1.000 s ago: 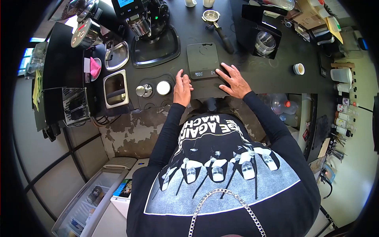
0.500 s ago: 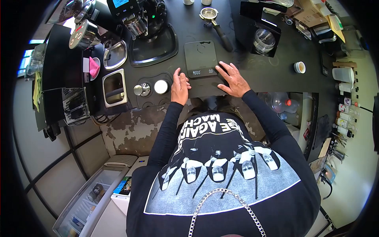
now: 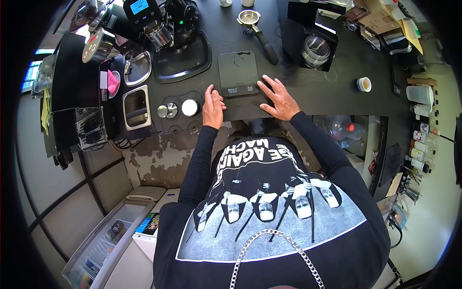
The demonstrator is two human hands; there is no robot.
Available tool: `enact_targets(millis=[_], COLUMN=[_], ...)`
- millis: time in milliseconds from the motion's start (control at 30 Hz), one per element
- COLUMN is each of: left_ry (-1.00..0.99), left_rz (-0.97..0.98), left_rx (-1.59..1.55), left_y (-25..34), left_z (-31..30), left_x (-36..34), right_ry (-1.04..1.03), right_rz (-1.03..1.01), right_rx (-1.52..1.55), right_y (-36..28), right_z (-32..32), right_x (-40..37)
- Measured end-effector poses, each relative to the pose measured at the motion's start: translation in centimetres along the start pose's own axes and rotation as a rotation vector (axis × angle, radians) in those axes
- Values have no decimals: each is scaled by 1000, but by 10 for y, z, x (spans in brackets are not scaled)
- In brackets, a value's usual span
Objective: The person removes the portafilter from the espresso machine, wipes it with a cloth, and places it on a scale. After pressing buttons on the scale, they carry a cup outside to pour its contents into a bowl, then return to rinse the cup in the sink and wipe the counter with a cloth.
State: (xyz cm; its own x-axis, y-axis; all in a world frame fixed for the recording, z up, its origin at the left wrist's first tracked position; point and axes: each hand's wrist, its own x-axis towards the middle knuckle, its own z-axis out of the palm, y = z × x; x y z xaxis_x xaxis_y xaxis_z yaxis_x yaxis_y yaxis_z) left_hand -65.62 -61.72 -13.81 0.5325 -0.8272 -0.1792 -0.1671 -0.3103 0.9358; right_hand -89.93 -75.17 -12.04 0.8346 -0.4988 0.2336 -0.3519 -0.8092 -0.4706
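A flat black scale [image 3: 238, 70] with lit digits lies on the dark counter [image 3: 298, 96]. My left hand [image 3: 212, 108] rests at the counter's front edge, just left of the scale, holding nothing, its fingers apart. On the scale's right side my right hand [image 3: 280, 100] lies with fingers spread, fingertips close to its lower right corner, and is empty. Behind the scale, a portafilter [image 3: 249, 18] points its dark handle toward the front right. Left of my left hand are a white-topped round tool [image 3: 189, 107] and a metal tamper-like piece [image 3: 171, 110].
At the back left stand a grinder with a lit display [image 3: 139, 6], a steel cup [image 3: 159, 34] and a black tray [image 3: 183, 67]. Steel pans [image 3: 137, 107] sit further left. A black box holds clear round lids [image 3: 316, 51]; a small cup [image 3: 364, 85] stands right.
The whole view has shifted a little, moving the counter items slightly left in the picture. Both hands keep nearly the same pose beside the scale.
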Motion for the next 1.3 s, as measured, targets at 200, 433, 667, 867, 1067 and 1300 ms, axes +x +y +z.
enact_targets(millis=[200,433,667,867,1067,1300], left_ry=[46,110,195,250,245,219], left_rz=[-31,-30,-78,-98,-85,-60], left_rx=[27,90,79,232,184,236], left_y=[5,1,5,9,5,22], left_z=[3,12,18,22,20,18], left_x=[1,1,1,2,4,3], right_ry=[-3,-4,-23,-22,-22,0], right_rz=[-14,-27,-62,-37,-40,12], right_rx=[54,112,122,159,127,125], right_y=[4,8,11,12,10,6], right_z=[-2,-3,-6,-6,-6,-5], right_x=[-1,0,2,3,4,4])
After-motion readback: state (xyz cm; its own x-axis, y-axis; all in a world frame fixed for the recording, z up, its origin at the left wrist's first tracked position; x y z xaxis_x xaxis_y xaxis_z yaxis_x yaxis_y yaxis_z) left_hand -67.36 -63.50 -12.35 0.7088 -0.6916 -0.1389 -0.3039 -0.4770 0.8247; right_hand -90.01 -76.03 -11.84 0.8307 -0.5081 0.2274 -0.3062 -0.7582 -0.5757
